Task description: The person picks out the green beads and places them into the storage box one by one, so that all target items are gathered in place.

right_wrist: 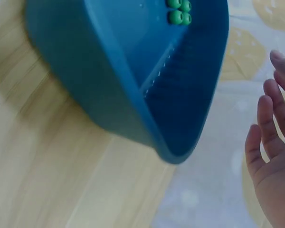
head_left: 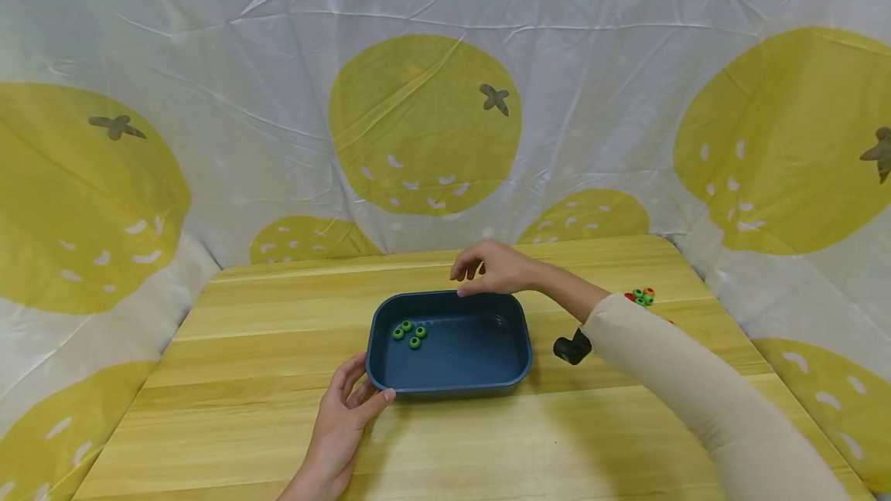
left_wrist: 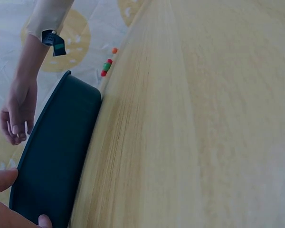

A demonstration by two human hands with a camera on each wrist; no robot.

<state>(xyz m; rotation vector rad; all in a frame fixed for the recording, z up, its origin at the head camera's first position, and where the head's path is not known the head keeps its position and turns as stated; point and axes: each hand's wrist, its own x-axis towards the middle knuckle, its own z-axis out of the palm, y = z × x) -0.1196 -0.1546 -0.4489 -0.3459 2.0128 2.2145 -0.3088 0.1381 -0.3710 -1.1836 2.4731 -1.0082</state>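
A dark blue rectangular plastic bin (head_left: 452, 368) sits on the wooden table. Several small round green beads (head_left: 421, 332), each with a hole, lie together toward the left of its floor. My left hand (head_left: 341, 420) grips the bin's near left corner, thumb at the front and fingers along the left side. In the left wrist view, parts of that hand (left_wrist: 4, 211) show against the bin's outer wall. Over the far rim hovers my right hand (head_left: 503, 267), its fingers loosely bent and holding nothing. The right wrist view shows this hand (right_wrist: 279, 175) beside the bin, fingers apart.
Red, green and orange beads (head_left: 643, 298) lie on the table at the right, partly hidden by the right sleeve (head_left: 682, 377). A black device (head_left: 573, 348) hangs from the right wrist. Behind the table (head_left: 278, 315) hangs a white cloth (head_left: 592, 99) printed with yellow fruit.
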